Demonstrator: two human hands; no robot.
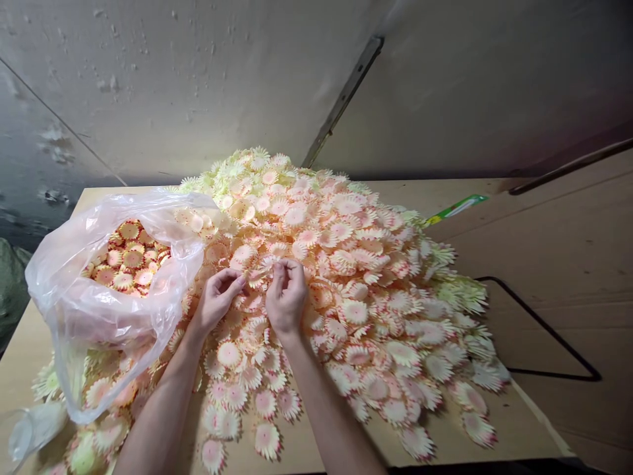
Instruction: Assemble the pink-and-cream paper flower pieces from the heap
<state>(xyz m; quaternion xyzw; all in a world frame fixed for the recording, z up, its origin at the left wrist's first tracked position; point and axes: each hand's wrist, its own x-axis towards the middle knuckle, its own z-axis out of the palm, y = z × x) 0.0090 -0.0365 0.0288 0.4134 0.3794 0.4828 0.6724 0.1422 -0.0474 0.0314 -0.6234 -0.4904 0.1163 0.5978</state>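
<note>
Over the middle of a large pile of pale pink and cream artificial flower petal discs (341, 257), both my hands work close together. My right hand (287, 300) is closed in a pinch on a thin petal disc (267, 265). A short way to its left, my left hand (217, 298) has thumb and forefinger brought together; whatever lies between the tips is too small to tell. Beside my left wrist stands a translucent plastic bag (113, 323), its mouth wide, holding smaller discs with red-tipped edges (132, 256).
The pile spreads over a wooden table (494, 429) with loose discs near its front edge. A green plastic packet (457, 208) pokes out at the right, near a black metal bar (544, 330). A clear plastic piece (37, 429) lies front left. Behind is a grey wall (198, 86).
</note>
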